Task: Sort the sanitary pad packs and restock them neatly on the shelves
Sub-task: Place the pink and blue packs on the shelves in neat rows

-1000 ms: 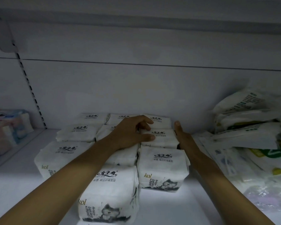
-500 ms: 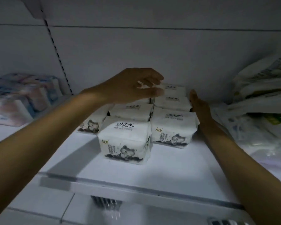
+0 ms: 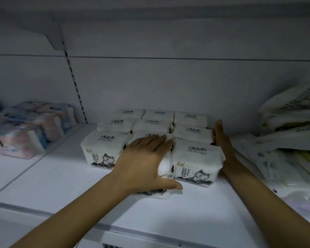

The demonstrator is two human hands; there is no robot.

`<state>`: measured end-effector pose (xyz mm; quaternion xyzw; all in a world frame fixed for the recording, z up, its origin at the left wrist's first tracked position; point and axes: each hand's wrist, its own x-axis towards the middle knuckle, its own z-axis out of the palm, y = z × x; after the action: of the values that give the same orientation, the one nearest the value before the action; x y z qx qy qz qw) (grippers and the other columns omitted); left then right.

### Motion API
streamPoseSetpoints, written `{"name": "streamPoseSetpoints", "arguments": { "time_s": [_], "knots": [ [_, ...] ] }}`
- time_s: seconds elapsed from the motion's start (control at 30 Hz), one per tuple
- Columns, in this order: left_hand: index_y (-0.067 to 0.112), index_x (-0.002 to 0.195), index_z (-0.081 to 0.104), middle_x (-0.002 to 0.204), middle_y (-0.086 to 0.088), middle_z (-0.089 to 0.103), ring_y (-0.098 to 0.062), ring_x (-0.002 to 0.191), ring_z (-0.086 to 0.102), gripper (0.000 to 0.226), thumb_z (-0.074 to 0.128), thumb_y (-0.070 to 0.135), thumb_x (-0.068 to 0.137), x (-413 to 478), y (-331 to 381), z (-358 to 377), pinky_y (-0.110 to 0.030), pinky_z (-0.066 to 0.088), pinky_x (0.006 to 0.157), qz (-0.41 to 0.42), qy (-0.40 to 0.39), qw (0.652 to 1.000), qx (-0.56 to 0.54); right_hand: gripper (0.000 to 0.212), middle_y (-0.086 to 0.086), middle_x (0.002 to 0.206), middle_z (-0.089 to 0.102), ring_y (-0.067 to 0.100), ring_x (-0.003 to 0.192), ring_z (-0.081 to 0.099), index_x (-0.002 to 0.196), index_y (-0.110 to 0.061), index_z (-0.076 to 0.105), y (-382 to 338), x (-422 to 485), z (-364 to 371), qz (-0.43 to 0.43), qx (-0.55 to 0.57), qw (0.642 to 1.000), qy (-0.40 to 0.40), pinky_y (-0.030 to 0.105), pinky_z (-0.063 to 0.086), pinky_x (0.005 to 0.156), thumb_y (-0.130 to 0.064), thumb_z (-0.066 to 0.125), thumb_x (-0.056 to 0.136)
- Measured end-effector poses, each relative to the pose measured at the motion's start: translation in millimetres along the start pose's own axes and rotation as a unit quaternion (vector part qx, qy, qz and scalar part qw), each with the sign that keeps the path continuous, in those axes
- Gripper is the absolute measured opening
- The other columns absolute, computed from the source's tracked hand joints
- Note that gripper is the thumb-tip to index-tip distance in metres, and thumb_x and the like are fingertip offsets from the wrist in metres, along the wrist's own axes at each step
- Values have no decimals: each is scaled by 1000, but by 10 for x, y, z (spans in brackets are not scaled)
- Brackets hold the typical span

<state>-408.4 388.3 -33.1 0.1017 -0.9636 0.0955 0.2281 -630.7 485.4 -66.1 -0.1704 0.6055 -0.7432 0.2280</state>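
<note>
bags [image 3: 286, 120] crowd right of white packs [image 3: 191, 134]; left grip [image 3: 143, 161] flat atop front one, right grip [image 3: 222, 140] flat alongside

The pad packs [image 3: 197, 158] are white, each printed with a grey-and-black cartoon animal, dark lettering and gold "kol" script. Left of them, the bundles [image 3: 21, 140] are pastel pink and blue. Right of them, the loose bags [image 3: 290, 122] are white with green and blue print. The shelf [image 3: 61, 176] is white.
</note>
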Motion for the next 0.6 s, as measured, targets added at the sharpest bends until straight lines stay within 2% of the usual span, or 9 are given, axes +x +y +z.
{"name": "streamPoseSetpoints", "arguments": {
  "time_s": [0.1,0.2,0.27,0.33,0.4,0.43,0.5,0.53,0.6],
  "knots": [
    [16,128,60,127,-3,64,-20,114,63,105,40,93,59,-22,22,5,-37,52,91,1,-7,1000,-1,55,2,92,68,15,83,66,116,-14,59,-178,-13,-1,-17,26,999,36,28,53,68,-57,31,97],
    [16,127,61,125,-3,65,-20,113,63,102,41,91,61,-15,22,9,-35,52,91,0,-2,1000,-5,58,9,125,59,22,110,57,132,-14,53,-404,-121,-12,-58,-73,995,41,32,43,87,-56,29,99],
    [17,126,61,125,-3,65,-20,113,63,99,43,89,61,-16,26,17,-35,52,90,5,-4,1000,-3,54,15,127,58,27,112,55,128,-8,56,-551,-313,-15,-97,-188,977,30,35,40,95,-48,32,101],
    [18,125,62,124,-2,66,-20,111,64,96,45,88,62,-12,15,31,-35,52,89,8,9,1000,4,42,8,129,58,21,113,54,127,-11,59,-591,-547,-30,-149,-289,946,-10,29,36,102,-38,38,102],
    [21,123,63,121,-1,67,-20,107,65,93,45,88,61,-22,18,26,-34,52,87,3,8,1000,7,36,-5,128,57,8,116,49,126,-23,60,-489,-828,5,-192,-380,902,-73,21,31,101,-40,40,101],
    [21,122,63,120,-1,67,-20,106,65,93,45,88,61,-30,13,31,-33,52,86,3,8,1000,4,43,-6,127,58,10,116,50,125,-24,61,-404,-971,53,-222,-451,860,-88,21,32,99,-47,37,98],
    [19,124,62,123,-4,66,-22,107,64,96,42,89,61,-45,-4,12,-35,51,88,12,8,1000,-14,62,6,124,63,25,115,57,123,-17,65,-177,-1086,133,-299,-597,741,-66,34,43,94,-58,30,91],
    [18,129,58,128,-6,62,-24,112,62,99,40,89,62,-52,-14,-6,-36,49,92,21,4,999,-34,64,10,122,64,30,111,60,121,-15,65,-112,-1101,174,-314,-632,707,-47,39,49,89,-59,31,90],
    [21,145,38,148,-6,43,-24,131,46,103,44,87,66,-71,-63,-75,-38,36,106,31,-20,994,-105,63,11,123,65,31,109,62,122,-17,65,-80,-1072,215,-314,-649,692,-33,46,51,88,-59,28,92]
  ]
}}
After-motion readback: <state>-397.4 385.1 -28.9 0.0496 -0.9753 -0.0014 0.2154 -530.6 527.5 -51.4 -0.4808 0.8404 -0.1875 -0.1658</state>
